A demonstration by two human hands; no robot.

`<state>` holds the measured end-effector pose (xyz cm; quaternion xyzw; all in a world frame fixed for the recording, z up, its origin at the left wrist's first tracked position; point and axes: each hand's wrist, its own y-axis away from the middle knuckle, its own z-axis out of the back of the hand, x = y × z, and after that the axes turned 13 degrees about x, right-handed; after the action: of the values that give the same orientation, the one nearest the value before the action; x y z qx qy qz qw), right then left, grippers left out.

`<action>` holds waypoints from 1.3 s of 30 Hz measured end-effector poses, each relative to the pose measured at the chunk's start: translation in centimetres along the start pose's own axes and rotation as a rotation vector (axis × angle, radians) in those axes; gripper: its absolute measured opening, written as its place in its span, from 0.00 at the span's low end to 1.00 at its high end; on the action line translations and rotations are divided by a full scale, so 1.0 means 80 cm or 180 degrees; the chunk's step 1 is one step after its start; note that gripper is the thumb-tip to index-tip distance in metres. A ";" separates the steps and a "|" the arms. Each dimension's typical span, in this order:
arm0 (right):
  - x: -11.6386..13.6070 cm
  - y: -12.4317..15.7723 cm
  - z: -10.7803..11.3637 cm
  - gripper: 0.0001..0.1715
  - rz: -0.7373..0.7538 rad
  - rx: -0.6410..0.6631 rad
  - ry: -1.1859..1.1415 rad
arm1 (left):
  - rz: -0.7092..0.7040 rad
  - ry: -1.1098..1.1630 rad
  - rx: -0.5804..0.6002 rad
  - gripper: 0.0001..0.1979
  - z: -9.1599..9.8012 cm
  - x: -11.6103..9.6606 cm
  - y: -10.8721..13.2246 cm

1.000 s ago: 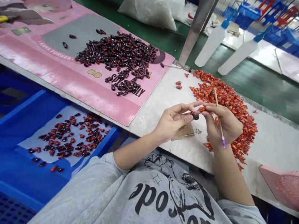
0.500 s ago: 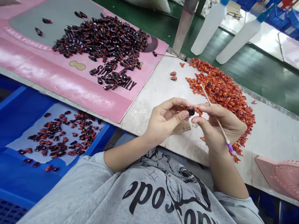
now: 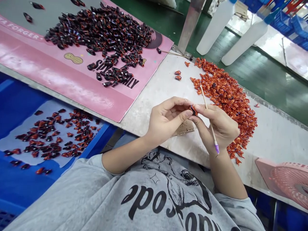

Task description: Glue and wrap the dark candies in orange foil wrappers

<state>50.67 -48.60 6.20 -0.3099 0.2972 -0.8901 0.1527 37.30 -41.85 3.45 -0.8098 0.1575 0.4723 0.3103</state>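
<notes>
- Both hands sit slightly higher and further left in my view than a second ago, and the two heaps have slid the same way, so most of that shift reads to me as the head camera swinging; the thin stick has also tipped more upright.
- My left hand (image 3: pixel 166 120) has thumb and forefinger pinched shut on the small dark glossy bead-like piece with an orange-red tip (image 3: pixel 192 110), which sits right at the meeting point of both hands, above the white tabletop (image 3: pixel 163 93).
- My right hand (image 3: pixel 220 126) closes its fingertips on the same piece from the other side, and also clamps the thin wooden stick with a purple end (image 3: pixel 209 120) against the palm.
- Its long axis runs from upper left to lower right, purple end toward my wrist; the piece lies just left of the stick's shaft, equally near both hands.
- Just beyond the right hand lies the heap of crinkled orange-red foil-like scraps (image 3: pixel 226 96), matt and sharp-edged.
- Further left, a pile of shiny dark finished pieces (image 3: pixel 103 29) rests on a pink printed cardboard sheet (image 3: pixel 72 83).
- Below the table edge, a blue plastic crate (image 3: pixel 14 189) holds more of these on a pale liner.
</notes>
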 end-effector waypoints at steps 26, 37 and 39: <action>0.008 0.001 -0.006 0.11 0.0321 -0.0138 0.0662 | -0.1004 -0.1432 0.0487 0.09 0.016 -0.003 -0.008; 0.007 0.002 -0.009 0.14 0.0365 -0.0119 0.0642 | 0.0267 -0.0681 0.0910 0.23 0.017 -0.023 -0.009; 0.006 0.001 -0.007 0.14 0.0374 0.0045 0.0541 | 0.0449 -0.0417 0.0874 0.21 0.019 -0.023 -0.010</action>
<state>49.93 -48.66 6.04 -0.2142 0.3205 -0.9048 0.1811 35.85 -40.32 4.77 -0.7141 0.2565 0.5188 0.3938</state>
